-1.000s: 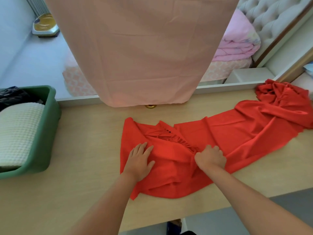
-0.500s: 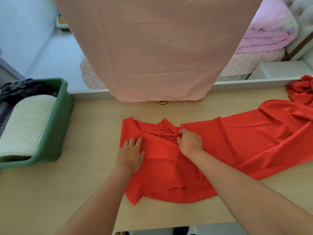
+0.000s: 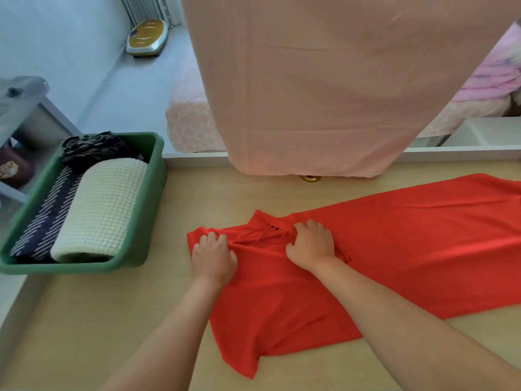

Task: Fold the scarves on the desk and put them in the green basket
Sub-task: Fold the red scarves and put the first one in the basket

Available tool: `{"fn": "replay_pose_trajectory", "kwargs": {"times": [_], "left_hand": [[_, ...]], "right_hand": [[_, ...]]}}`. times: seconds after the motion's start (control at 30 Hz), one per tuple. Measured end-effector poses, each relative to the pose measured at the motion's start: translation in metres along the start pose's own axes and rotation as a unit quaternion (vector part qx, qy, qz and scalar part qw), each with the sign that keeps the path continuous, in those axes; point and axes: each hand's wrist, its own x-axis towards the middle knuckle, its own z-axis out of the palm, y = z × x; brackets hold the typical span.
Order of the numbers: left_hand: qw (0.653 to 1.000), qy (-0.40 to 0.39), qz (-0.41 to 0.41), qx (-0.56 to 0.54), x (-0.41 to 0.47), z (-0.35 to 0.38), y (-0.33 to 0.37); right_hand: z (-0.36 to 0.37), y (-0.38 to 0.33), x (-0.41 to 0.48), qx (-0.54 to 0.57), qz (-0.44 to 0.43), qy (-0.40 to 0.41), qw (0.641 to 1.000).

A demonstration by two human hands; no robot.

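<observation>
A long red scarf (image 3: 394, 249) lies across the wooden desk (image 3: 84, 320), its left end folded over with the fringe bunched on top. My left hand (image 3: 212, 256) rests near the scarf's far left corner, fingers curled into the cloth. My right hand (image 3: 311, 245) grips the bunched fringe in the middle of the folded end. The green basket (image 3: 152, 198) stands at the desk's left edge. It holds a rolled cream waffle scarf (image 3: 101, 210), a navy striped scarf (image 3: 48, 221) and a dark crumpled one (image 3: 93, 148).
A pink cloth (image 3: 324, 94) hangs over the desk's far edge, covering a mirror or panel, with a brass knob (image 3: 310, 178) below it. Beyond are a bed with pink bedding (image 3: 493, 80), a scale on the floor (image 3: 146, 36) and a shelf at far left (image 3: 25, 122).
My view shifted right-to-left, bringing the basket fully in. Both hands slid toward the scarf's far edge; the left hand changed from flat to curled, and the right gathers the fringe.
</observation>
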Motion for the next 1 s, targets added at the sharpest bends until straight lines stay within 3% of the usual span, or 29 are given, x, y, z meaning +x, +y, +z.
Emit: {"fn": "replay_pose_trajectory", "kwargs": {"times": [0.07, 0.27, 0.4, 0.53, 0.6, 0.73, 0.9, 1.0], "left_hand": [[0.998, 0.034, 0.042, -0.034, 0.012, 0.003, -0.009], [0.992, -0.005, 0.106, -0.062, 0.036, 0.012, -0.041], [0.990, -0.014, 0.122, -0.064, 0.040, 0.012, -0.051], [0.988, -0.002, 0.144, -0.063, 0.044, 0.001, -0.043], [0.984, -0.011, 0.160, -0.077, 0.047, -0.007, -0.030], [0.979, -0.018, 0.183, -0.094, 0.052, -0.020, 0.004], [0.971, 0.039, 0.207, -0.116, 0.047, -0.019, 0.048], [0.968, 0.062, 0.219, -0.105, 0.037, -0.003, 0.069]], "right_hand": [[0.002, -0.012, 0.007, -0.007, -0.014, 0.043, 0.999], [0.015, -0.031, 0.022, -0.001, 0.013, 0.058, 0.998], [0.015, -0.032, 0.017, 0.146, 0.012, 0.112, 0.983], [-0.003, -0.028, 0.004, 0.316, 0.007, 0.154, 0.936], [-0.016, -0.022, -0.003, 0.350, 0.009, 0.181, 0.919], [-0.042, 0.004, -0.012, 0.350, -0.014, 0.229, 0.908], [-0.072, 0.074, -0.004, 0.249, 0.071, 0.331, 0.908], [-0.074, 0.118, 0.008, 0.202, 0.142, 0.267, 0.931]]}}
